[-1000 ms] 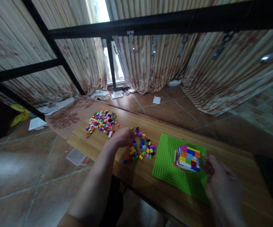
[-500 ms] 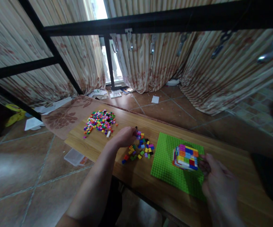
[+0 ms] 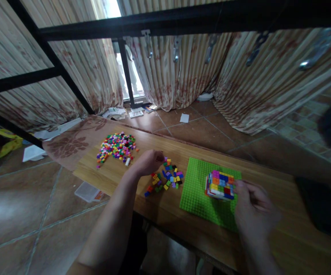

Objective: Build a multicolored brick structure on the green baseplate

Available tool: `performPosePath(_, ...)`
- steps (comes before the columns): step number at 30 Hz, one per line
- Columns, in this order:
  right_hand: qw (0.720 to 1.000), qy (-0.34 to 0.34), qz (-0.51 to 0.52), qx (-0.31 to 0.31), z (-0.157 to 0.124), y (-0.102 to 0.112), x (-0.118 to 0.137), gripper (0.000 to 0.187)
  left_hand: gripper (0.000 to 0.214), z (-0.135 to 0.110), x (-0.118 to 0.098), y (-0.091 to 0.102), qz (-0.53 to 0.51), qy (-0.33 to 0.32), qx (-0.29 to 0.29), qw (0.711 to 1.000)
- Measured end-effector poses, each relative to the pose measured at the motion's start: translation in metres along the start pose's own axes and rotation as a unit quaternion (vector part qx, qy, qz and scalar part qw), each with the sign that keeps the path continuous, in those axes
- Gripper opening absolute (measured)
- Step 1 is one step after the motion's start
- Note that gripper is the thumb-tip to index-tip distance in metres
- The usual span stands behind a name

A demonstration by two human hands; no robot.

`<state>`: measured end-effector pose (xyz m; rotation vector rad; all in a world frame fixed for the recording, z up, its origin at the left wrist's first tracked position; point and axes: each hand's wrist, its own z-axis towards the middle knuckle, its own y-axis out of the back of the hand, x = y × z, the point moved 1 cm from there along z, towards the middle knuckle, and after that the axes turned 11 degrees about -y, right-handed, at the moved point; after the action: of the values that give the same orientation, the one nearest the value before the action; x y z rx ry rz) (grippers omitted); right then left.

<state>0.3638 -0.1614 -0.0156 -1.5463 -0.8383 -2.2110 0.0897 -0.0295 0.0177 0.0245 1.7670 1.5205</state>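
Lying loose toward the left of the wooden table [image 3: 148, 141], a large heap of coloured bricks [image 3: 116, 146] was unassembled, a white brick [image 3: 128, 162] at its near edge. Next came the left hand [image 3: 151, 162], fingers curled down beside a smaller scatter of bricks [image 3: 171, 178], also unjoined; whether it pinched one could not be told. Farther right, the many-coloured block [image 3: 220, 185] was over the green baseplate [image 3: 192, 194], resting or lifted being unclear; its top looked largely filled, so building seemed well along. At its right side, the right hand [image 3: 254, 198] had bent fingers, its grip unclear.
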Motion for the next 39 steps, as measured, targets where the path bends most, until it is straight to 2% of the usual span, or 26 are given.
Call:
performPosePath(8,0.999,0.035,0.005,0.001,-0.002,0.0,0.004,0.029,0.025,-0.002,0.0,-0.003,-0.005,-0.006,0.1,0.995)
performPosePath(13,0.999,0.033,0.01,0.009,-0.002,0.0,0.003,0.027,0.023,-0.002,-0.004,-0.011,0.017,0.017,0.104,0.994)
performPosePath(19,0.999,0.047,0.012,0.009,-0.003,0.0,0.005,0.024,0.008,-0.002,-0.007,-0.013,0.023,-0.012,0.101,0.995)
performPosePath(23,0.995,0.092,0.014,0.034,-0.008,0.004,0.012,0.017,0.011,-0.002,-0.007,-0.007,-0.071,-0.05,0.068,0.994)
performPosePath(26,0.993,0.11,0.031,0.039,-0.011,0.005,0.018,0.015,0.011,0.0,-0.016,-0.005,-0.21,-0.089,0.063,0.972)
performPosePath(29,0.995,0.078,0.059,0.013,-0.008,0.007,0.02,0.018,0.017,0.002,-0.033,-0.009,-0.328,-0.117,0.066,0.935)
performPosePath(32,0.996,0.006,0.085,-0.025,-0.002,0.008,0.018,0.024,0.02,0.005,-0.052,-0.017,-0.374,-0.142,0.052,0.915)
performPosePath(35,0.992,-0.047,0.109,-0.05,0.004,0.009,0.013,0.028,0.019,0.009,-0.064,-0.028,-0.346,-0.166,0.039,0.923)
performPosePath(39,0.99,-0.062,0.118,-0.045,0.008,0.01,0.012,0.031,0.015,0.013,-0.072,-0.041,-0.31,-0.191,0.027,0.931)
